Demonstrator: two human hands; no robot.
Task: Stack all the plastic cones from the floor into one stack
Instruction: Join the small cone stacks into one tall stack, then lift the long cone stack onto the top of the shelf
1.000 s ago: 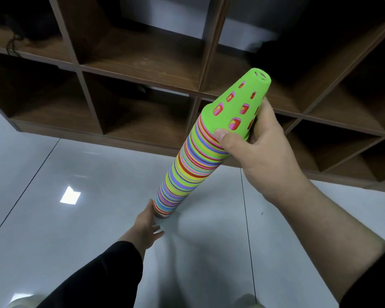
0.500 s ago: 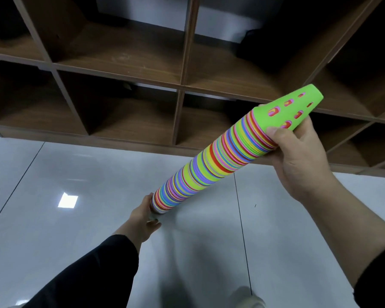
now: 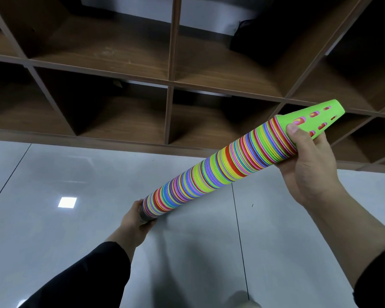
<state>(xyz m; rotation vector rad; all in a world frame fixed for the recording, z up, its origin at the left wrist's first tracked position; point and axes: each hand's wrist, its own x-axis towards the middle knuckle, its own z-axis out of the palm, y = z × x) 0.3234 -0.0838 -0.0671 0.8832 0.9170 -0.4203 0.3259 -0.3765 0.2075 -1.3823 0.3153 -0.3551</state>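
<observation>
One long stack of plastic cones [image 3: 220, 172], with rims in many colours and a green perforated cone on top, hangs in the air tilted well over to the right. My right hand [image 3: 307, 165] grips it near the top, thumb on the green cone. My left hand [image 3: 135, 221] holds the wide bottom end, low and to the left. The stack's base opening is hidden behind my left hand. No loose cones show on the floor.
A dark wooden cubby shelf [image 3: 169, 81] fills the upper half, close behind the stack's tip; a black object [image 3: 253, 41] sits in one compartment. Glossy grey floor tiles [image 3: 65, 174] lie below. Part of a shoe [image 3: 242, 301] shows at the bottom edge.
The stack has tipped from fairly steep to much flatter: my right hand carried its top rightward and down, while my left hand stayed at the bottom end.
</observation>
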